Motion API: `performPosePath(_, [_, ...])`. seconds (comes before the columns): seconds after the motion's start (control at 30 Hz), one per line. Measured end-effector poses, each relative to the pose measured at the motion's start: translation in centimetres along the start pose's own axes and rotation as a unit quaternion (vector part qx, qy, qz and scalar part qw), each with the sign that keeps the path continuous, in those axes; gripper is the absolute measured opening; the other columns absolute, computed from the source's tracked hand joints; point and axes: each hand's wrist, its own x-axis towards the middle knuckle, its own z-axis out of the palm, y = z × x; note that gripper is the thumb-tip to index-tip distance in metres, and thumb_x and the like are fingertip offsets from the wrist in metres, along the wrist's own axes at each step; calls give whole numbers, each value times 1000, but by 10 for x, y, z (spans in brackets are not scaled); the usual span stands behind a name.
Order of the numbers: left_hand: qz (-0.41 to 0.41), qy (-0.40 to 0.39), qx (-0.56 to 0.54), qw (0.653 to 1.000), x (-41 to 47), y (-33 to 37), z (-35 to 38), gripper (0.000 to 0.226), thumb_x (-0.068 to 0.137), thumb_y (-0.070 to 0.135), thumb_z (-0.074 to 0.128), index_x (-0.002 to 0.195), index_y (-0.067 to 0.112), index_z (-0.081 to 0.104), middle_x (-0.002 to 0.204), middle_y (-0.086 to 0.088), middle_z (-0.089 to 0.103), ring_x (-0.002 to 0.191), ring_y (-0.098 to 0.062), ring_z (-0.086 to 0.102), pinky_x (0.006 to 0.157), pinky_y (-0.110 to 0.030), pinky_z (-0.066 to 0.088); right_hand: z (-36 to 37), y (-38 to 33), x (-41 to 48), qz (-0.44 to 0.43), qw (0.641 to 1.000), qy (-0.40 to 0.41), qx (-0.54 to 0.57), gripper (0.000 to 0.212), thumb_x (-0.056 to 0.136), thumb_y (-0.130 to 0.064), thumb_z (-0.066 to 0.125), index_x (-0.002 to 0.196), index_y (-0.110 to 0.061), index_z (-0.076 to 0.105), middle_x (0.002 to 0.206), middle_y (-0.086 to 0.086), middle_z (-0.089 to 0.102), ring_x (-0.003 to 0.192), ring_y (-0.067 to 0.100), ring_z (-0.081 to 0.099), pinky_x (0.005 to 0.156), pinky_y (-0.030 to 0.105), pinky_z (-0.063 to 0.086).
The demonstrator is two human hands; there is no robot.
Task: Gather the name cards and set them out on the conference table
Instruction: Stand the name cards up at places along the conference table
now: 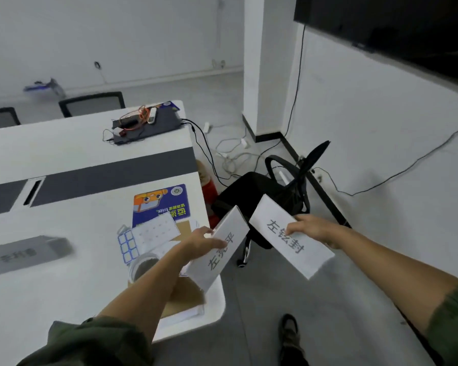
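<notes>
My left hand [201, 243] grips a white folded name card [217, 262] with black characters, held over the near right corner of the white conference table [64, 291]. My right hand [312, 231] pinches a second white name card [288, 239], out past the table edge above the floor. A third name card [24, 253] lies blurred on the table at the left.
Near the corner of the table lie a blue booklet [161, 204], sticker sheets [143, 236], a glass jar [143, 265] and a cardboard box [185, 297]. A black office chair [265, 196] stands right of the table. A laptop with cables [146, 125] sits at the far end.
</notes>
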Motion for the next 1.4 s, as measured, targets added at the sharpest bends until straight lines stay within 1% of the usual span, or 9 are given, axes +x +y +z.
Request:
performPosePath(0.1, [-40, 26, -9, 999, 37, 12, -18, 61, 69, 48, 77, 121, 29, 52, 108, -5, 67, 85, -19, 70, 79, -39, 58, -23, -30, 62, -26, 999, -31, -13, 36, 79, -28, 73, 112, -17, 65, 98, 10, 74, 85, 26, 73, 74, 35, 56])
performPosePath(0.3, [-67, 91, -85, 990, 75, 35, -54, 41, 78, 40, 74, 111, 25, 54, 104, -7, 69, 83, -19, 70, 79, -40, 57, -54, -111, 172, -67, 992, -90, -59, 34, 79, -22, 73, 111, -15, 65, 96, 10, 74, 81, 24, 72, 69, 32, 56])
performPosePath(0.53, [-136, 151, -157, 967, 84, -3, -94, 42, 80, 44, 70, 114, 27, 53, 102, -3, 68, 86, -20, 68, 83, -43, 56, -1, -199, 256, -81, 969, -189, -136, 22, 80, -21, 71, 101, -13, 69, 89, 10, 75, 75, 25, 71, 69, 34, 57])
performPosePath(0.67, [-158, 186, -180, 953, 96, -30, -125, 45, 83, 40, 69, 119, 22, 51, 110, -6, 65, 91, -23, 66, 81, -39, 54, 33, -237, 297, -83, 965, -197, -154, 24, 80, -18, 71, 102, -9, 68, 94, 14, 74, 79, 29, 72, 74, 38, 57])
performPosePath(0.8, [-172, 218, -201, 939, 105, -51, -159, 46, 83, 40, 69, 120, 24, 49, 108, -4, 63, 83, -17, 64, 72, -34, 52, 61, -289, 327, -108, 959, -199, -171, 10, 82, -16, 70, 90, -10, 67, 86, 10, 72, 70, 23, 68, 60, 28, 54])
performPosePath(0.9, [-201, 218, -216, 930, 112, -63, -170, 44, 81, 40, 71, 114, 26, 45, 109, -4, 63, 82, -18, 65, 75, -35, 57, 79, -307, 349, -97, 957, -205, -180, 17, 81, -19, 71, 94, -8, 66, 90, 13, 72, 74, 27, 69, 68, 33, 56])
performPosePath(0.97, [-208, 220, -214, 929, 114, -69, -171, 44, 82, 40, 71, 113, 26, 44, 116, -6, 63, 85, -19, 66, 79, -35, 57, 89, -316, 358, -94, 952, -210, -200, 20, 83, -24, 71, 97, -10, 66, 90, 11, 72, 74, 25, 70, 65, 30, 55])
performPosePath(1.17, [-242, 242, -266, 901, 121, -98, -183, 64, 79, 47, 71, 130, 24, 41, 128, -6, 58, 98, -21, 64, 78, -34, 54, 130, -362, 391, -85, 939, -248, -221, 35, 87, -32, 71, 109, -6, 63, 90, 14, 75, 75, 28, 73, 66, 35, 59])
performPosePath(1.4, [-295, 247, -290, 876, 162, -126, -226, 65, 81, 47, 68, 133, 21, 37, 128, -10, 58, 101, -23, 61, 83, -37, 53, 196, -407, 461, -91, 923, -297, -226, 46, 85, -40, 71, 115, -8, 59, 102, 16, 71, 89, 33, 72, 85, 52, 58])
